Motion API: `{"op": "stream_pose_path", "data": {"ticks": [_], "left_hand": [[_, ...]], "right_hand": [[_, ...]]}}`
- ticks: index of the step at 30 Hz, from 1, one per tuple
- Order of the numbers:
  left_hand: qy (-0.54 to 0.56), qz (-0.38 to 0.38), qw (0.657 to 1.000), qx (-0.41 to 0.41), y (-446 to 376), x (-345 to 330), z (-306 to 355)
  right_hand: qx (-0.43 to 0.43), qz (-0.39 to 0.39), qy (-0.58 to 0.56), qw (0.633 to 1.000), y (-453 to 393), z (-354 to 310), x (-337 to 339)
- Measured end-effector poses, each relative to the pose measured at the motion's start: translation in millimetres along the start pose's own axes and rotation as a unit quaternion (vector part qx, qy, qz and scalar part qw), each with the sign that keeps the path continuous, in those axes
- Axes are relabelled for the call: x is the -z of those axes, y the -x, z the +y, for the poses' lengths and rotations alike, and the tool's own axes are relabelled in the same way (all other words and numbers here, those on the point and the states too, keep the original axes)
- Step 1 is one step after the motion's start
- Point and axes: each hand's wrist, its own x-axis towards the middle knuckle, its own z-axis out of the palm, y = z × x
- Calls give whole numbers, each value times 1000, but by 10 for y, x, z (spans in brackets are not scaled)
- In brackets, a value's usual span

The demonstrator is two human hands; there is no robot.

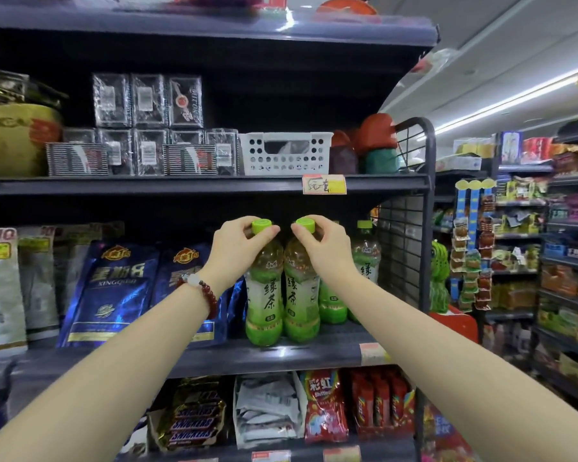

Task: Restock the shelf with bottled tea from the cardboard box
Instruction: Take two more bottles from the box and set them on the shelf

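Green-capped tea bottles (265,291) stand on the shelf (281,356), each grip (239,246) pinching a cap.

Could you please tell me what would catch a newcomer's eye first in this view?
Two green-capped bottles of green tea stand side by side at centre on the dark middle shelf, the left bottle gripped at its neck by the left hand, the right bottle by the right hand. Shiny blue foil bags lean beside them.
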Motion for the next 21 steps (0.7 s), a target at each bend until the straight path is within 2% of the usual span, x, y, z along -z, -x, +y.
{"op": "stream_pose_path", "data": {"ticks": [4, 10, 13, 21], "left_hand": [[14, 17, 1000, -2, 12, -103, -93], [66, 41, 997, 16, 82, -188, -209], [64, 65, 996, 14, 149, -185, -243], [40, 42, 998, -7, 212, -112, -256]], "right_hand": [[-16, -24, 20, 999, 9, 55, -26], [-81, 6, 9, 997, 129, 153, -67], [-71, -13, 24, 997, 287, 218, -84], [-52, -55, -22, 997, 510, 308, -76]]}}
